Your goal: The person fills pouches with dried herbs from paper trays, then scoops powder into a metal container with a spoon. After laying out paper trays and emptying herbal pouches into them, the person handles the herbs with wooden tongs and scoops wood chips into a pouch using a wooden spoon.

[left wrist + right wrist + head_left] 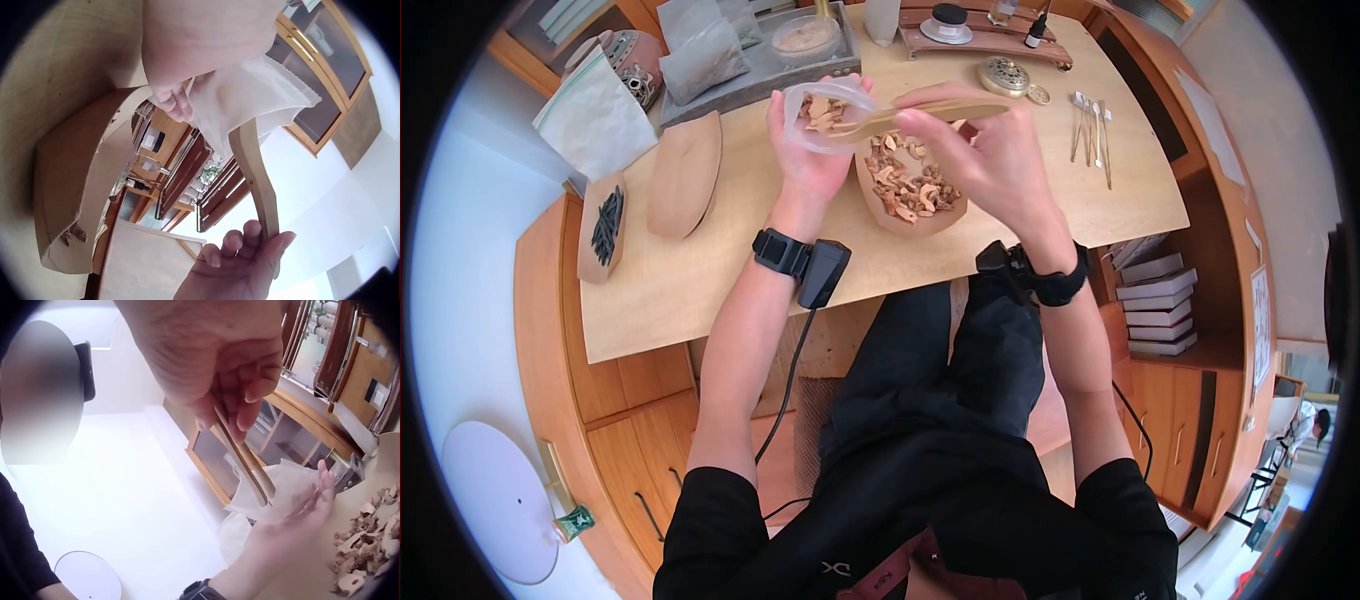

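Note:
My left hand (816,172) holds a translucent white bag (231,100) from below, thumb at one side and fingertips showing past the far edge. Dried brown slices (825,108) show through its open mouth. Between thumb and fingers, my right hand (992,152) pinches wooden tongs (945,108). Their two tips (267,499) are at the bag's mouth, close together. Below and between both hands stands a tan boat-shaped tray (912,222), filled with more dried slices (892,182).
To the left lie a tan curved tray (684,180) and a smaller one (590,262) with dark sticks. Behind are bags (700,55) on a grey tray (852,60). A round metal tin (1004,74), thin tools (1090,130) and a wooden stand (990,48) occupy the right side.

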Demonstrator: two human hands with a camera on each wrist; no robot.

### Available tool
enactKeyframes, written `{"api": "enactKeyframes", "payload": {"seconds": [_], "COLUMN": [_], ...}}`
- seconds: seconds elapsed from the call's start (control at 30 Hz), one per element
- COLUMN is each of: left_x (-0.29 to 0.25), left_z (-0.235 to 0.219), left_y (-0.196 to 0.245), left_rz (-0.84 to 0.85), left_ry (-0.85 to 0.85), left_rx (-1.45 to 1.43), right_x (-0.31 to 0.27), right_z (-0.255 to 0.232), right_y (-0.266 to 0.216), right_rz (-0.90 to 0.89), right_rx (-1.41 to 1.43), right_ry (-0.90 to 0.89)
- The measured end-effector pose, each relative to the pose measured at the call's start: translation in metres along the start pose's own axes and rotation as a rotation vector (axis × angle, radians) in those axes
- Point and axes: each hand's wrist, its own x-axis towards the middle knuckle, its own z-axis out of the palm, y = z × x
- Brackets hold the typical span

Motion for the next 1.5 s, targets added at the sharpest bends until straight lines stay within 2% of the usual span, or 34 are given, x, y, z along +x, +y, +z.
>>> {"api": "enactKeyframes", "payload": {"seconds": [0.07, 0.17, 0.23, 0.37, 0.43, 0.5, 0.7, 0.8, 1.13, 1.23, 1.3, 1.5], "left_x": [0.0, -0.001, 0.001, 0.001, 0.003, 0.004, 0.005, 0.004, 0.004, 0.004, 0.005, 0.003], "left_z": [0.0, -0.003, -0.003, -0.006, -0.007, -0.009, -0.012, -0.011, -0.012, -0.01, -0.011, -0.008], "left_y": [0.001, 0.002, 0.001, 0.002, 0.002, 0.002, 0.002, 0.001, 0.002, 0.003, 0.001, 0.0], "left_rz": [-0.018, -0.029, -0.032, -0.038, -0.061, -0.063, -0.053, -0.056, -0.049, -0.046, -0.03, -0.048], "left_ry": [0.009, -0.003, -0.003, -0.04, -0.05, -0.06, -0.064, -0.067, -0.095, -0.068, -0.059, -0.076], "left_rx": [-0.021, -0.062, -0.093, -0.136, -0.193, -0.211, -0.2, -0.186, -0.161, -0.17, -0.165, -0.171], "right_x": [-0.001, -0.004, -0.008, -0.017, -0.018, -0.021, -0.024, -0.025, -0.026, -0.024, -0.022, -0.027], "right_z": [0.003, 0.006, -0.005, -0.025, -0.033, -0.039, -0.047, -0.045, -0.03, -0.037, -0.041, -0.031], "right_y": [-0.003, -0.002, 0.001, 0.011, 0.012, 0.007, -0.005, -0.001, 0.01, 0.008, 0.01, 0.019], "right_rz": [0.035, 0.035, 0.049, 0.109, 0.153, 0.249, 0.31, 0.285, 0.204, 0.266, 0.384, 0.381], "right_rx": [-0.04, 0.08, 0.126, 0.077, -0.004, -0.14, -0.215, -0.194, -0.171, -0.164, -0.233, -0.121], "right_ry": [-0.02, 0.042, 0.095, 0.071, 0.018, -0.111, -0.249, -0.293, -0.228, -0.191, -0.199, -0.198]}}
